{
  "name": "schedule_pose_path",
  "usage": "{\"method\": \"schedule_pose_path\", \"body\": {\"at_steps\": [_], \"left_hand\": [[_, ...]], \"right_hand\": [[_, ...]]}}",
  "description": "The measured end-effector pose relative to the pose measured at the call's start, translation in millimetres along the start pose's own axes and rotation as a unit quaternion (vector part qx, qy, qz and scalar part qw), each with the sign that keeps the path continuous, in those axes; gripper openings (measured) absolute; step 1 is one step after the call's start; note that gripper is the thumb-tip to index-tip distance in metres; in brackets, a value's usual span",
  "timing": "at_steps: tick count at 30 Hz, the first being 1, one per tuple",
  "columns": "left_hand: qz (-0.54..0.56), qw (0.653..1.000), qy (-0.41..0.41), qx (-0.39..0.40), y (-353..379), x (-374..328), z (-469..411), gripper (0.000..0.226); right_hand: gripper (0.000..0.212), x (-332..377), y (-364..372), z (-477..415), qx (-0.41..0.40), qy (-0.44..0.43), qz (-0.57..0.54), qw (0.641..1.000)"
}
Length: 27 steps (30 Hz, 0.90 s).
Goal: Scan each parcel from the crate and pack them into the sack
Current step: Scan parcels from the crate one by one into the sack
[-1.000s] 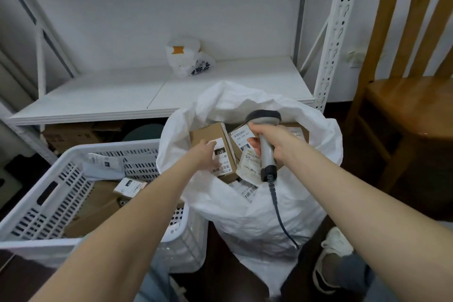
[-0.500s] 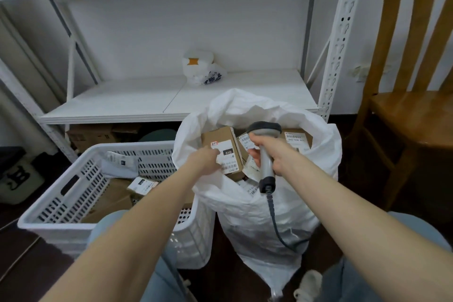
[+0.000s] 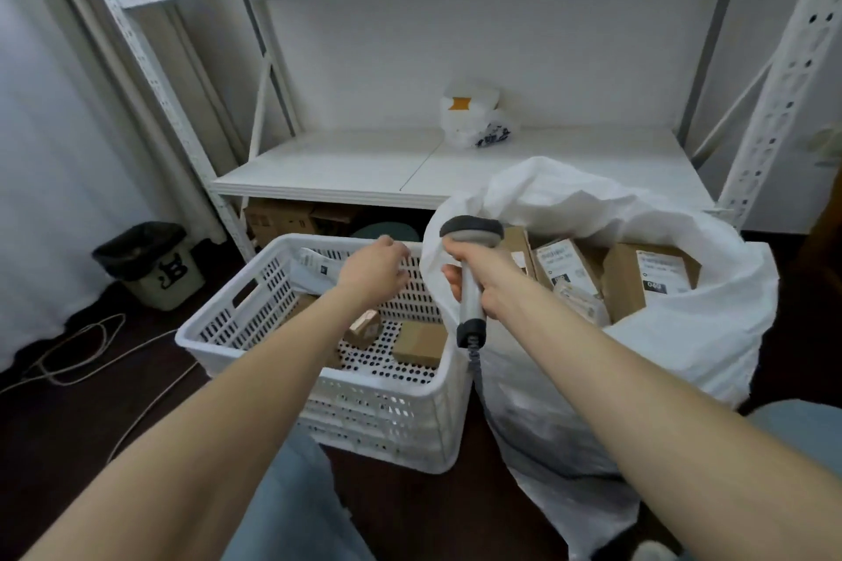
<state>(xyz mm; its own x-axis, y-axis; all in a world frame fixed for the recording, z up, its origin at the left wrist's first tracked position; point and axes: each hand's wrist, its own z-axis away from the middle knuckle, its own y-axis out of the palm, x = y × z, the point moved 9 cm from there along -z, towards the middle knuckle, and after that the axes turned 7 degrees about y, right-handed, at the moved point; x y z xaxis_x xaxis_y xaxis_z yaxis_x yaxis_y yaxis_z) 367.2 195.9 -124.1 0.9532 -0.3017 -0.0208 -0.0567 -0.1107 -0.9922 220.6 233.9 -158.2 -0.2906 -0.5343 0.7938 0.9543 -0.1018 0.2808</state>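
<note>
The white perforated crate (image 3: 255,333) stands on the floor at centre left. Inside it lie a small brown parcel (image 3: 363,326), a flat brown parcel (image 3: 419,344) and a white parcel (image 3: 314,271) leaning on the far wall. The white sack (image 3: 683,333) stands right of the crate, with several labelled cardboard parcels (image 3: 647,280) in its mouth. My left hand (image 3: 376,271) hovers over the crate, fingers loosely curled, holding nothing. My right hand (image 3: 478,282) grips the grey barcode scanner (image 3: 471,237) between crate and sack.
A white metal shelf rack (image 3: 364,173) stands behind, with a white plastic bag (image 3: 474,118) on its shelf and cardboard boxes (image 3: 282,219) below. A lined waste bin (image 3: 150,264) and loose cables (image 3: 91,346) lie at left. My knees are at the bottom.
My left hand has let go of the brown parcel in the sack and moved left over the crate. The view has swung left and up. The scanner stays in my right hand.
</note>
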Motion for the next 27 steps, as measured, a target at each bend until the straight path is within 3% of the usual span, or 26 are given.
{"method": "schedule_pose_path", "body": {"at_steps": [5,12,20,27], "left_hand": [[0.038,0.994,-0.082,0.054,26,86,16,0.046],[0.073,0.981,-0.125,0.129,96,176,9,0.052],[0.076,0.963,-0.153,0.21,195,254,-28,0.044],[0.075,0.935,-0.209,0.276,280,304,-54,0.054]], "right_hand": [[0.028,-22,74,-36,0.026,0.019,0.045,0.998],[0.034,-61,148,-119,0.022,0.07,0.039,0.997],[0.037,-100,164,-235,-0.057,0.103,0.064,0.991],[0.02,-147,162,-322,-0.076,0.156,0.095,0.98]]}}
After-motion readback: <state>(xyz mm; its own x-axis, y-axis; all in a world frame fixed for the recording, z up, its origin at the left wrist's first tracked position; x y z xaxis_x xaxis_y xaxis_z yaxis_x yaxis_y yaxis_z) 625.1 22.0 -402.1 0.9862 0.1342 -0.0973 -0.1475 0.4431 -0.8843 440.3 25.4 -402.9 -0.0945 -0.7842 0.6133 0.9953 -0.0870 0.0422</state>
